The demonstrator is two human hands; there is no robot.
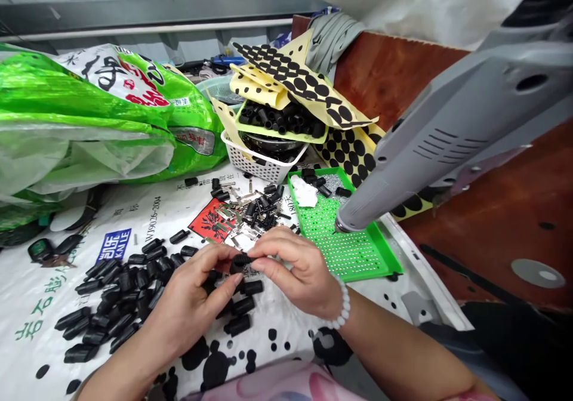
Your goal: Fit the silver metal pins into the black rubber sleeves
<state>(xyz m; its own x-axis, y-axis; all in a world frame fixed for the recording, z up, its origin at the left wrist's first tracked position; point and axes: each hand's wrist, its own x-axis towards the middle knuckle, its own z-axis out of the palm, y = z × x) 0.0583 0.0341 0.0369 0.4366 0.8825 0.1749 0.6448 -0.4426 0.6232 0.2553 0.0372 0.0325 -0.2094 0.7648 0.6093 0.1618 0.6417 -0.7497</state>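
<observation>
My left hand (192, 290) is closed around a small black ribbed plastic part (240, 260). From the right, my right hand (299, 273) pinches at the same part, thumb and forefinger together at its end; whether a smaller piece sits between those fingertips is hidden. A bead bracelet (342, 308) circles my right wrist. Left of my hands spreads a pile of black plastic sleeves (120, 299), and several more black sleeves (242, 314) lie just below my fingers. Beyond my hands, thin metal strips (246, 234) are heaped with small black pieces.
A green perforated tray (353, 252) holds small screws and black parts. The grey tip of an electric screwdriver (403, 144) hangs over it. Behind stand a white basket (264, 165) and sheets of black round stickers (290, 79). A green sack (102, 114) bulges at the left.
</observation>
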